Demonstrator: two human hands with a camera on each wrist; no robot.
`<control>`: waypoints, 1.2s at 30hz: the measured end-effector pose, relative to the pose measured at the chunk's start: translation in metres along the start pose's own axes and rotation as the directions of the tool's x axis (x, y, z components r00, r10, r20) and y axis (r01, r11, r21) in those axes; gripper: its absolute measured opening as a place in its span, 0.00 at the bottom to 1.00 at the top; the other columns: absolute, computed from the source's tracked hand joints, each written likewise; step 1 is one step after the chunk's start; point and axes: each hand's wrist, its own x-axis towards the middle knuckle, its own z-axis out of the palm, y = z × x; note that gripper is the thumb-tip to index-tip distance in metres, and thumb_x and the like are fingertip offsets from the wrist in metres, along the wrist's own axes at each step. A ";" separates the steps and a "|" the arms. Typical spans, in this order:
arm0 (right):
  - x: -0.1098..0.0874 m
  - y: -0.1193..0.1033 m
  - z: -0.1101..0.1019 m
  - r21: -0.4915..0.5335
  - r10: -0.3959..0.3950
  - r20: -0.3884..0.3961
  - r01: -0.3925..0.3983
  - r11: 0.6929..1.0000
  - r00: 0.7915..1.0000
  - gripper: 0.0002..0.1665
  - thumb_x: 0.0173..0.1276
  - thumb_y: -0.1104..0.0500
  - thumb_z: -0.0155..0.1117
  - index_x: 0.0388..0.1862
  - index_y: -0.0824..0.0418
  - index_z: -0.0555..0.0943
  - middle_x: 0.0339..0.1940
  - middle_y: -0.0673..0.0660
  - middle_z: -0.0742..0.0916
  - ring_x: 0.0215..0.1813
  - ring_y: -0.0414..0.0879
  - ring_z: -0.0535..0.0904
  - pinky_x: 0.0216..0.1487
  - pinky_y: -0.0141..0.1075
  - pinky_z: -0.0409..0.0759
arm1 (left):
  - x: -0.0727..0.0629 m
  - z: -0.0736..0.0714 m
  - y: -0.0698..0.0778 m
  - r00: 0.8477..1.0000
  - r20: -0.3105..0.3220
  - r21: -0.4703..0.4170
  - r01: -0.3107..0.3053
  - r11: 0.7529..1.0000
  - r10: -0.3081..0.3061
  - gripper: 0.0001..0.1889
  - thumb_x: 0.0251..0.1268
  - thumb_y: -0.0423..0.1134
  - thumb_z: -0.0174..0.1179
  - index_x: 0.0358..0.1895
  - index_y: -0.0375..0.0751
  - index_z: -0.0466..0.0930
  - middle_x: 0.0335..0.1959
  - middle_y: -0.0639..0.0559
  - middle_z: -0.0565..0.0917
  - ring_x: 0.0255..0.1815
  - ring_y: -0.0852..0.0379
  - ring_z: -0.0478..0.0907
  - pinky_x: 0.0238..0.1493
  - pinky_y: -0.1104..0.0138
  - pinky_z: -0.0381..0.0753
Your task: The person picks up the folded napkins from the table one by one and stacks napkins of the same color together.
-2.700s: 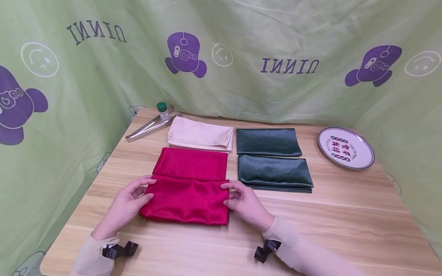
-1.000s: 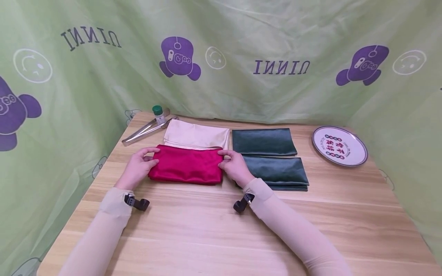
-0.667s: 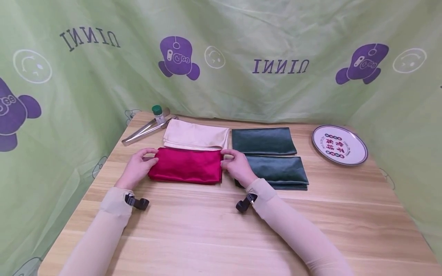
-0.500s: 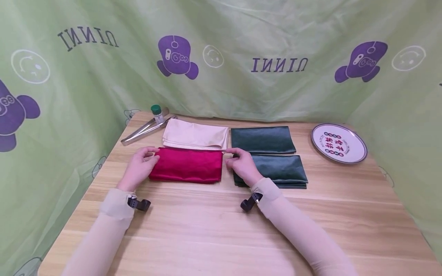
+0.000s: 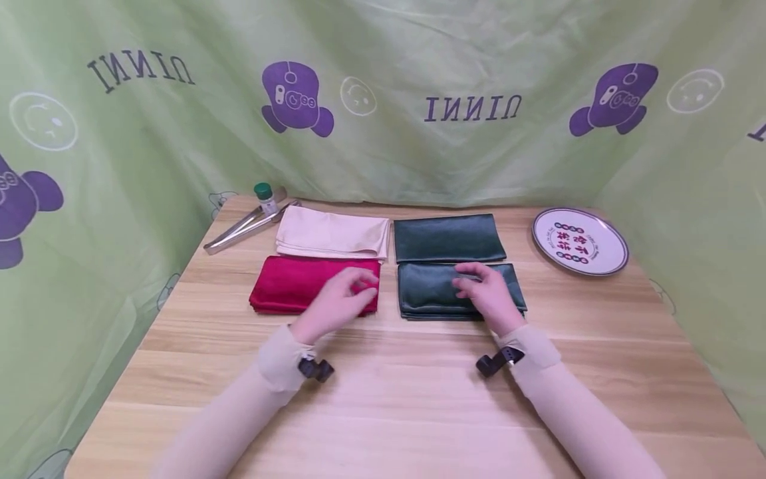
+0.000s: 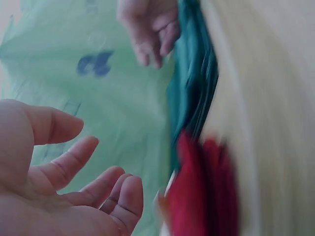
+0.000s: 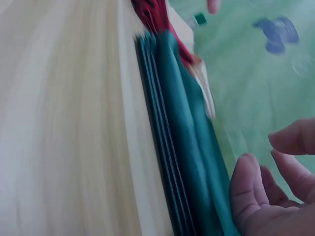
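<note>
A folded red satin cloth (image 5: 284, 283) lies on the table at front left, partly covered by my left hand (image 5: 338, 303). That hand is over its right part with loosely bent fingers and holds nothing. Over the front dark green folded cloth (image 5: 425, 289) is my right hand (image 5: 492, 299), thumb and fingers apart. In the right wrist view, the green cloth's layered edge (image 7: 170, 147) runs beside the right hand (image 7: 275, 196). The left wrist view shows the left hand (image 6: 74, 187) apart from the blurred red cloth (image 6: 204, 191).
Behind lie a folded pale pink cloth (image 5: 332, 233) and a second dark green cloth (image 5: 449, 238). Metal tongs (image 5: 239, 233) and a green-capped bottle (image 5: 265, 197) are at back left. A patterned plate (image 5: 580, 241) sits at right. A green curtain (image 5: 395, 166) surrounds the table.
The red cloth was folded over into a smaller rectangle. Both hands have let go of it and moved right, the right hand coming over the front green cloth.
</note>
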 end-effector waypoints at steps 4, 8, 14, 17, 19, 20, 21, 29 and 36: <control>-0.005 0.003 -0.030 -0.039 -0.004 -0.018 0.004 0.999 1.000 0.20 0.71 0.65 0.59 0.58 0.75 0.74 0.53 0.71 0.79 0.41 0.47 0.80 0.40 0.32 0.80 | 0.020 0.029 0.005 0.990 0.105 -0.093 0.106 0.990 -0.096 0.17 0.68 0.40 0.60 0.57 0.38 0.78 0.48 0.47 0.82 0.42 0.52 0.79 0.41 0.60 0.79; -0.008 0.007 -0.054 -0.145 0.000 -0.032 -0.005 0.989 0.999 0.21 0.73 0.62 0.57 0.58 0.75 0.74 0.50 0.66 0.79 0.43 0.44 0.76 0.41 0.32 0.78 | 0.034 0.044 0.007 0.970 0.158 -0.038 0.195 0.980 -0.187 0.22 0.68 0.44 0.59 0.62 0.39 0.73 0.51 0.43 0.80 0.48 0.49 0.77 0.48 0.58 0.77; -0.008 0.018 -0.085 -0.328 0.024 -0.107 -0.058 0.943 0.994 0.21 0.73 0.59 0.56 0.58 0.72 0.76 0.52 0.66 0.78 0.48 0.51 0.72 0.48 0.36 0.69 | 0.047 0.058 0.010 0.963 0.169 0.144 0.188 0.972 -0.211 0.29 0.68 0.48 0.57 0.68 0.39 0.67 0.61 0.41 0.76 0.62 0.45 0.69 0.61 0.54 0.71; -0.007 0.022 -0.094 -0.398 0.016 -0.099 -0.054 0.916 0.995 0.22 0.73 0.60 0.55 0.59 0.72 0.75 0.55 0.70 0.78 0.54 0.57 0.72 0.55 0.44 0.69 | 0.051 0.066 0.011 0.961 0.170 0.204 0.181 0.962 -0.217 0.31 0.68 0.49 0.57 0.70 0.39 0.66 0.65 0.41 0.73 0.66 0.42 0.62 0.63 0.53 0.68; -0.008 0.023 -0.099 -0.448 0.016 -0.060 -0.041 0.893 0.998 0.23 0.72 0.59 0.56 0.61 0.71 0.74 0.58 0.72 0.77 0.58 0.61 0.71 0.60 0.51 0.68 | 0.053 0.070 0.012 0.961 0.166 0.234 0.179 0.956 -0.221 0.31 0.67 0.50 0.57 0.70 0.41 0.66 0.66 0.41 0.73 0.65 0.41 0.60 0.63 0.51 0.66; -0.008 0.023 -0.101 -0.473 0.018 -0.032 -0.031 0.881 0.999 0.23 0.73 0.58 0.56 0.61 0.70 0.74 0.60 0.72 0.76 0.60 0.62 0.70 0.62 0.54 0.66 | 0.054 0.072 0.012 0.962 0.164 0.242 0.175 0.955 -0.218 0.31 0.67 0.50 0.57 0.70 0.41 0.66 0.66 0.41 0.73 0.65 0.40 0.59 0.63 0.50 0.65; -0.008 0.024 -0.103 -0.502 0.023 -0.003 -0.021 0.865 1.000 0.24 0.73 0.56 0.56 0.62 0.69 0.74 0.62 0.72 0.75 0.63 0.64 0.69 0.63 0.57 0.64 | 0.055 0.073 0.012 0.963 0.163 0.248 0.171 0.954 -0.215 0.31 0.67 0.50 0.57 0.70 0.42 0.67 0.66 0.41 0.73 0.65 0.39 0.59 0.62 0.48 0.65; -0.007 0.022 -0.100 -0.550 0.063 0.116 0.012 0.835 0.991 0.26 0.73 0.50 0.58 0.64 0.63 0.74 0.68 0.71 0.71 0.68 0.65 0.63 0.66 0.62 0.59 | 0.055 0.073 0.006 0.969 0.166 0.078 0.173 0.982 -0.184 0.28 0.67 0.48 0.59 0.69 0.47 0.68 0.67 0.43 0.72 0.67 0.45 0.64 0.64 0.51 0.66; -0.009 0.025 -0.100 -0.324 -0.018 0.041 0.030 0.946 0.999 0.25 0.72 0.60 0.59 0.65 0.66 0.72 0.69 0.66 0.70 0.65 0.56 0.65 0.63 0.39 0.65 | 0.053 0.074 -0.002 0.992 0.093 -0.144 0.095 0.985 -0.082 0.23 0.67 0.37 0.61 0.65 0.46 0.73 0.57 0.48 0.77 0.46 0.51 0.74 0.48 0.61 0.73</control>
